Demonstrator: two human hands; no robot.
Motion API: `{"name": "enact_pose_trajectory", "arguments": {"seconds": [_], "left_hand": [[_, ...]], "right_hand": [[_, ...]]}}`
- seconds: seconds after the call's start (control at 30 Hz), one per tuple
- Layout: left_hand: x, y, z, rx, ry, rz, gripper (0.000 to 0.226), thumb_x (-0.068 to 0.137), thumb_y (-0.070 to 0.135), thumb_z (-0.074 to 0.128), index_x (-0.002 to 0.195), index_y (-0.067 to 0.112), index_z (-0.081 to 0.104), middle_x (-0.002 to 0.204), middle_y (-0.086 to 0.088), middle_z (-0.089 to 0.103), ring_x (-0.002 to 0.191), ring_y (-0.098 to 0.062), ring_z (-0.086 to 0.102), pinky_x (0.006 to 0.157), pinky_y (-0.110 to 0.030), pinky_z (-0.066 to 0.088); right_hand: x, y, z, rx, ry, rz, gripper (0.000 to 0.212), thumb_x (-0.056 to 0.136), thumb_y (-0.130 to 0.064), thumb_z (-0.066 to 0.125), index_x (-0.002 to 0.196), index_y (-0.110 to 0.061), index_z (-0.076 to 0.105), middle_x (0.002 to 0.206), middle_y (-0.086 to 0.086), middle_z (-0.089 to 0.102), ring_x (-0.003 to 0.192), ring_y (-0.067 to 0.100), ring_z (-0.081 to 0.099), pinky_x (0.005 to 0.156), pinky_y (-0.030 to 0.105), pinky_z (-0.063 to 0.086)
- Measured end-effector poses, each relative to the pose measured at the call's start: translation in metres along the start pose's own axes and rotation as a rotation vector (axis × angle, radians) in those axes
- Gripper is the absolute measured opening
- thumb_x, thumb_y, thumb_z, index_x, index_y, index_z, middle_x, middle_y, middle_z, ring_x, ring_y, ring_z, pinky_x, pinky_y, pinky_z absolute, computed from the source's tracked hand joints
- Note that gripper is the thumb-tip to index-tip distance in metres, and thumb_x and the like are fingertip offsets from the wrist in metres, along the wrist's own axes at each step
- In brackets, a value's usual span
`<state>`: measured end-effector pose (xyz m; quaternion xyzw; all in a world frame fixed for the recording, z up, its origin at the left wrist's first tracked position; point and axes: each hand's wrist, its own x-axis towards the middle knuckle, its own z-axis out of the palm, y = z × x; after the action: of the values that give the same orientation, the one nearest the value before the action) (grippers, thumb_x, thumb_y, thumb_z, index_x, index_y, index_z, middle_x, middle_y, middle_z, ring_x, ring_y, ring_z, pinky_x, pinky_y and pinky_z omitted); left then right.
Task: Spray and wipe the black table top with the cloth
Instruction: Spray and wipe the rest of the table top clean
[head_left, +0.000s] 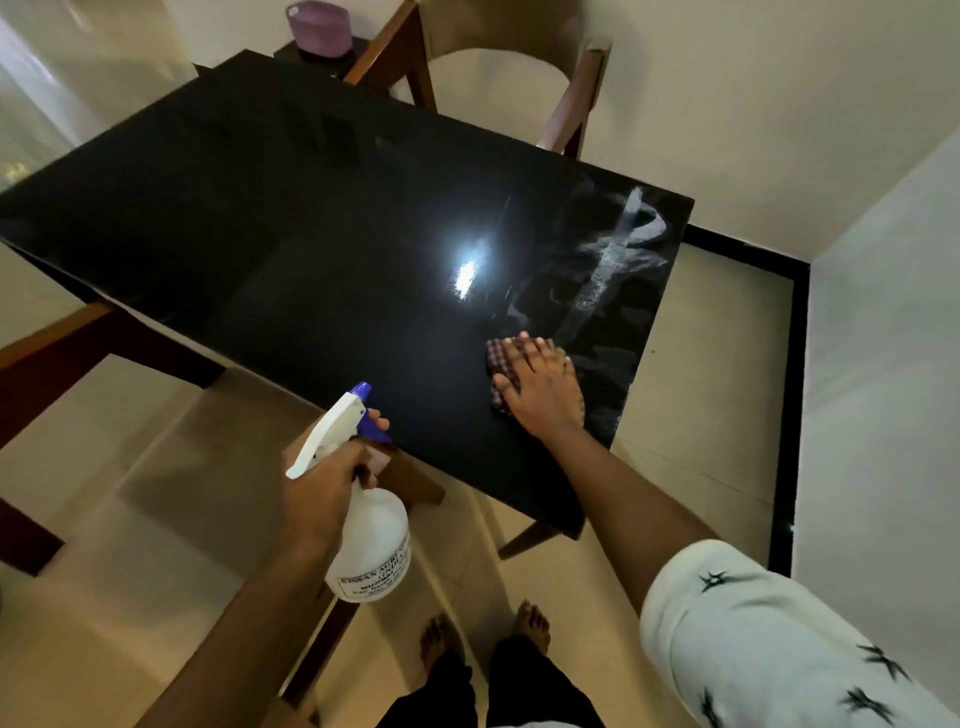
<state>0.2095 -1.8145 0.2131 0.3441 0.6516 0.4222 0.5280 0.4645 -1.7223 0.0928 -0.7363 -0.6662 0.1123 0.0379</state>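
Observation:
The glossy black table top (291, 223) fills the middle of the view. White streaks of spray (618, 249) lie on its right end. My right hand (540, 389) presses flat on a checked cloth (500, 358) near the table's front right corner; the cloth shows only at the hand's left side. My left hand (322, 488) grips a white spray bottle (371, 540) by the neck, just off the table's near edge. Its blue nozzle (361, 389) points toward the table, and a finger rests on the blue trigger.
A wooden chair (498, 67) with a pale seat stands at the far side. A purple tub (317, 26) sits on a small stand beyond the table. More wooden chair frames (62, 353) lie at the left. My bare feet (483, 634) stand on pale floor tiles.

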Motion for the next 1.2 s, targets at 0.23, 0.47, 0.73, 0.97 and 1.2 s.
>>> {"name": "enact_pose_trajectory", "arguments": {"seconds": [0.23, 0.47, 0.73, 0.97, 1.2], "left_hand": [[0.015, 0.019, -0.003, 0.130, -0.160, -0.020, 0.041, 0.085, -0.003, 0.056, 0.120, 0.018, 0.050, 0.103, -0.005, 0.062, 0.085, -0.017, 0.059, 0.069, -0.025, 0.047], [0.028, 0.057, 0.020, 0.379, -0.343, 0.019, 0.037, 0.086, -0.003, 0.056, 0.111, 0.021, 0.042, 0.081, -0.003, 0.052, 0.072, -0.014, 0.051, 0.058, -0.020, 0.036], [0.085, 0.095, 0.071, 0.327, -0.242, 0.228, 0.043, 0.088, 0.000, 0.058, 0.121, 0.026, 0.053, 0.100, 0.007, 0.065, 0.081, -0.015, 0.061, 0.065, -0.024, 0.048], [0.124, 0.101, 0.101, 0.227, -0.095, 0.239, 0.054, 0.083, -0.010, 0.054, 0.109, 0.038, 0.056, 0.111, 0.006, 0.061, 0.108, -0.017, 0.055, 0.089, -0.037, 0.047], [0.145, 0.097, 0.117, 0.298, -0.070, 0.287, 0.058, 0.077, -0.015, 0.055, 0.111, 0.032, 0.052, 0.101, 0.009, 0.057, 0.102, -0.015, 0.052, 0.079, -0.026, 0.043]], "right_hand": [[-0.017, -0.035, 0.012, 0.009, -0.073, -0.220, 0.071, 0.093, -0.065, 0.029, 0.153, -0.029, 0.014, 0.162, 0.000, 0.006, 0.148, 0.022, 0.000, 0.118, 0.050, 0.001], [0.012, -0.010, 0.011, -0.050, -0.049, -0.425, 0.072, 0.089, -0.069, 0.020, 0.152, -0.034, 0.016, 0.161, -0.005, 0.014, 0.148, 0.017, 0.010, 0.119, 0.047, 0.010], [0.088, 0.052, -0.025, -0.044, -0.133, -0.247, 0.086, 0.079, -0.072, 0.008, 0.154, -0.028, 0.004, 0.162, 0.002, -0.002, 0.148, 0.023, -0.004, 0.117, 0.048, -0.003], [0.067, 0.034, 0.005, -0.028, -0.057, -0.727, 0.072, 0.091, -0.062, 0.037, 0.152, -0.029, 0.020, 0.160, 0.004, 0.017, 0.148, 0.026, 0.011, 0.116, 0.051, 0.003], [0.149, 0.079, -0.024, -0.018, -0.019, -0.328, 0.080, 0.082, -0.071, 0.019, 0.151, -0.030, 0.025, 0.160, -0.002, 0.019, 0.147, 0.023, 0.014, 0.115, 0.057, 0.015]]}}
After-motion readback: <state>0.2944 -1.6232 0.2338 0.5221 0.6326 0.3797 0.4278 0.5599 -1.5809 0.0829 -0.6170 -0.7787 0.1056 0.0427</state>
